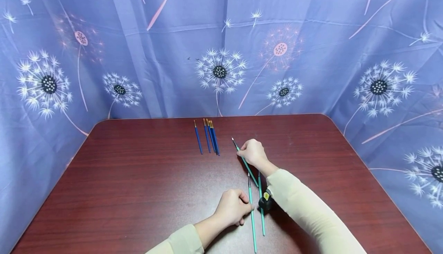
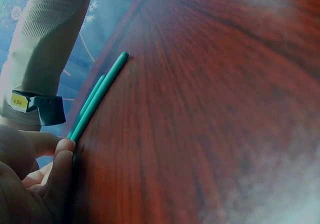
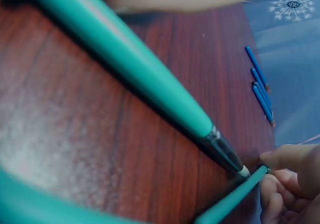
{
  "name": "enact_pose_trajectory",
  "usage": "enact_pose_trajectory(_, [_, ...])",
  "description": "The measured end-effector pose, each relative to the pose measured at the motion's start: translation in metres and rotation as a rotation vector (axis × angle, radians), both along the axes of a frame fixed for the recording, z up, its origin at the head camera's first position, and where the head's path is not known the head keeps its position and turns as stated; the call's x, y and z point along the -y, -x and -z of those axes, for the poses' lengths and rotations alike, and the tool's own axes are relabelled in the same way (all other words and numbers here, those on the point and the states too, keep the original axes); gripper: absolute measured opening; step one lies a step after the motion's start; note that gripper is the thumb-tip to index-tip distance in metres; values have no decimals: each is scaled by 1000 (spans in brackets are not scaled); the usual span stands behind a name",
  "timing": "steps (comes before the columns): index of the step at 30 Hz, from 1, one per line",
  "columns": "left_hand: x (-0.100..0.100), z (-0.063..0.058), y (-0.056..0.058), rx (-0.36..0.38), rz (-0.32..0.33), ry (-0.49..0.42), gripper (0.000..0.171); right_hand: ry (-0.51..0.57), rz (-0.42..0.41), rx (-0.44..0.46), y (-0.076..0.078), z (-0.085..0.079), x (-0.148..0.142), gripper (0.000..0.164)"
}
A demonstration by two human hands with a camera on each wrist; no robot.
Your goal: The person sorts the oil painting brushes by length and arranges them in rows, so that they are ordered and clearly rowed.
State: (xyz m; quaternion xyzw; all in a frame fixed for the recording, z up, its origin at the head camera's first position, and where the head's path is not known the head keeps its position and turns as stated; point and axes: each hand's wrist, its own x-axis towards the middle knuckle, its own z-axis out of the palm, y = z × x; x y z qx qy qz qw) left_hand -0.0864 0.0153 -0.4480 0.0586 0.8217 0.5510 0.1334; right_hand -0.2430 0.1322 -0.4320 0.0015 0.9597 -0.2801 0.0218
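Three teal-handled paintbrushes lie on the near half of the table. My right hand pinches one teal paintbrush near its dark ferrule, its pale tip pointing away to the upper left. Lower down, my left hand pinches a second teal paintbrush at mid-handle between thumb and fingers. Beside that one, a third teal paintbrush lies nearly parallel, partly hidden by the black wrist camera on the right arm. In the right wrist view, a teal handle crosses close to the lens.
Several blue paintbrushes lie at the table's back edge, tips pointing away. The reddish-brown table is bordered by a blue dandelion-print cloth at the back and sides.
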Motion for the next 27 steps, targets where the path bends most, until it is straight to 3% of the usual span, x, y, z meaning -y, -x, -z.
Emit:
enact_pose_trajectory(13, [-5, -2, 2, 66, -40, 26, 20, -3, 10, -5, -1, -6, -1, 13])
enact_pose_trajectory(27, [-6, -8, 7, 104, -25, 43, 23, 259, 55, 93, -6, -17, -18, 13])
